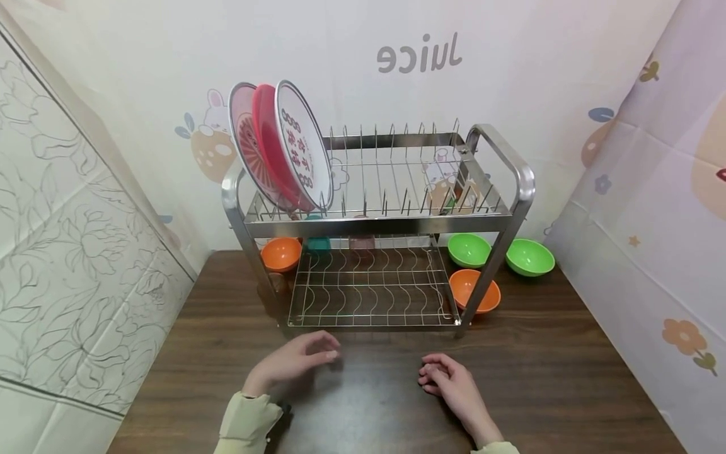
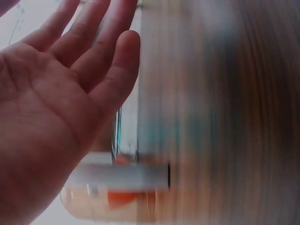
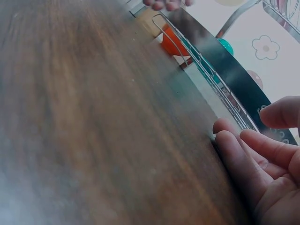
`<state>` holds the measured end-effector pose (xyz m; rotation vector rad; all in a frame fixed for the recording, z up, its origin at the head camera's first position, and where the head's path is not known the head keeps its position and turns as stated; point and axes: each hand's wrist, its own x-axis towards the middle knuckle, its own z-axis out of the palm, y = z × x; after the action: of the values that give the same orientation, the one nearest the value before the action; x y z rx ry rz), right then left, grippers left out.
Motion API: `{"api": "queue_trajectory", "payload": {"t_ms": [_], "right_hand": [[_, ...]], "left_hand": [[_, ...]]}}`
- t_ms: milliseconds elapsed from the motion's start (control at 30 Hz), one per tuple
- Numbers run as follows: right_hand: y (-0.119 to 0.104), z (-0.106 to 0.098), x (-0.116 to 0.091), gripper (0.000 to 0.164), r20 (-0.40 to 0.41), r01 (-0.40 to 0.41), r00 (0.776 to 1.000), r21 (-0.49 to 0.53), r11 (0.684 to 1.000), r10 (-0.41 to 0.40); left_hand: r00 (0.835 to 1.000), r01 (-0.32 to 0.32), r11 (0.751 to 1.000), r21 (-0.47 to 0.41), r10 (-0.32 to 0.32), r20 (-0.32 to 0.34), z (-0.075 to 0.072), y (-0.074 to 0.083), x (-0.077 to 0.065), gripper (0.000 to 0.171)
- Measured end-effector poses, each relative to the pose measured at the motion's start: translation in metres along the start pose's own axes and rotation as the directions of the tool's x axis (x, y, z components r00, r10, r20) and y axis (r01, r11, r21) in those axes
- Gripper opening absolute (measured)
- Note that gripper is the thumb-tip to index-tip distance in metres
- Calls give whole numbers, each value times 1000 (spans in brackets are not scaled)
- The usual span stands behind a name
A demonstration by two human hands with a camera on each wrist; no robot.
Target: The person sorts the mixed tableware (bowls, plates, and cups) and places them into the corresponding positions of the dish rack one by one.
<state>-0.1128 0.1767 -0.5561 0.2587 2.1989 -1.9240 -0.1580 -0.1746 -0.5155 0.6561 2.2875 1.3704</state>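
Note:
A two-tier metal dish rack (image 1: 374,226) stands on the table. In its upper tier, at the left end, a white plate with red print (image 1: 303,151), a red plate (image 1: 266,142) and a pink patterned plate (image 1: 242,120) lean on edge. My left hand (image 1: 295,360) hovers before the rack's front left, holding nothing; its palm and loosely bent fingers (image 2: 89,37) fill the left of the left wrist view. Near the front right, my right hand (image 1: 454,384) rests low at the tabletop with relaxed, slightly bent fingers and nothing in them.
An orange bowl (image 1: 281,254) and a clear brownish vessel (image 1: 276,284) are by the rack's left side. Another orange bowl (image 1: 473,291) and two green bowls (image 1: 469,250) (image 1: 530,257) sit on the right. Teal (image 1: 319,242) and pink cups (image 1: 362,241) show behind the lower tier.

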Motion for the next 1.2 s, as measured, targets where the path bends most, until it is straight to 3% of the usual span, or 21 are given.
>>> {"api": "queue_trajectory", "payload": {"t_ms": [233,400,467,500,567,633,700,767,933,1100,1200], "right_hand": [[-1,0,0,24,-4,-8,1000,7,1000,8],[-2,1,0,24,0,2,1000,2,1000,-2],[-1,1,0,23,0,0,1000,0,1000,0],[-1,1,0,23,-1,0,1000,-1,1000,0],[-1,1,0,24,-2,-3,1000,0,1000,3],[-2,1,1,24,-4,-8,1000,1,1000,8],[-1,1,1,24,-5,-11,1000,5,1000,11],[-1,1,2,24,-2,-10,1000,5,1000,10],[-1,1,2,24,3,-5,1000,3,1000,5],[-1,0,1,24,1,6,1000,7,1000,-6],[-1,0,0,24,3,7,1000,8,1000,-7]], "left_hand": [[997,72,997,25,-72,-14,-30,-20,-26,32],[981,148,989,16,-145,-126,-54,-28,-41,29],[953,214,976,31,-202,-224,-62,-29,-44,26],[931,259,965,45,-237,-278,-65,-29,-45,27],[875,345,933,98,-282,-393,-70,-28,-45,31],[807,437,893,112,-334,-487,-75,-26,-44,43],[758,481,869,118,-345,-554,-78,-26,-43,58],[718,495,862,112,-333,-611,-81,-26,-41,70],[658,451,881,141,-222,-720,-84,-28,-30,80],[623,376,913,160,-121,-773,-83,-35,-15,90],[607,338,933,121,-119,-786,-84,-40,-7,99]]}}
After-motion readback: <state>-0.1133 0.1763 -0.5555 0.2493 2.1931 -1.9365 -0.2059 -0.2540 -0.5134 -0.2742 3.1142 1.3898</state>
